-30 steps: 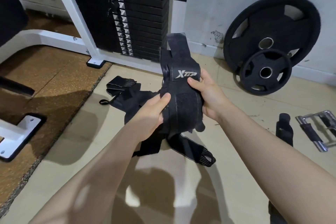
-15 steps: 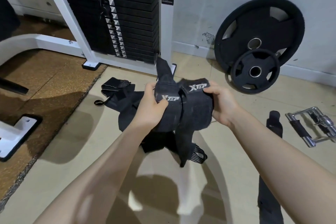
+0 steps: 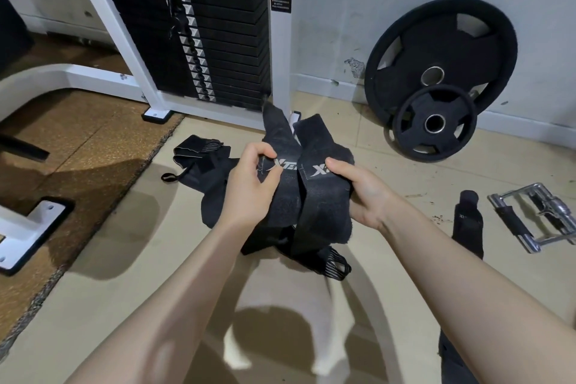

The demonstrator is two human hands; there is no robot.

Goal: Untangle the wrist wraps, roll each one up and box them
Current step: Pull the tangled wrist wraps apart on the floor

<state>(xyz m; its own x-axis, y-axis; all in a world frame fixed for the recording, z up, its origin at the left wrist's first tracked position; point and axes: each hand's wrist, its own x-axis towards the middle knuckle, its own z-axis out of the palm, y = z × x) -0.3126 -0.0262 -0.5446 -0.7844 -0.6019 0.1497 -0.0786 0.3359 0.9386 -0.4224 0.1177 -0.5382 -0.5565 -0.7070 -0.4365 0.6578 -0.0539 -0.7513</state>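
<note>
The left hand (image 3: 254, 178) is pinching one strap and the right hand (image 3: 358, 188) is gripping another, probably to separate the tangled wrist wraps (image 3: 299, 193), hanging in front of the weight stack (image 3: 199, 31).

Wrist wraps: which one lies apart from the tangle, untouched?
The lone wrist wrap on the floor right of the hands, beside the chrome cable handle. The others are bunched in the tangle both hands grip.
</note>
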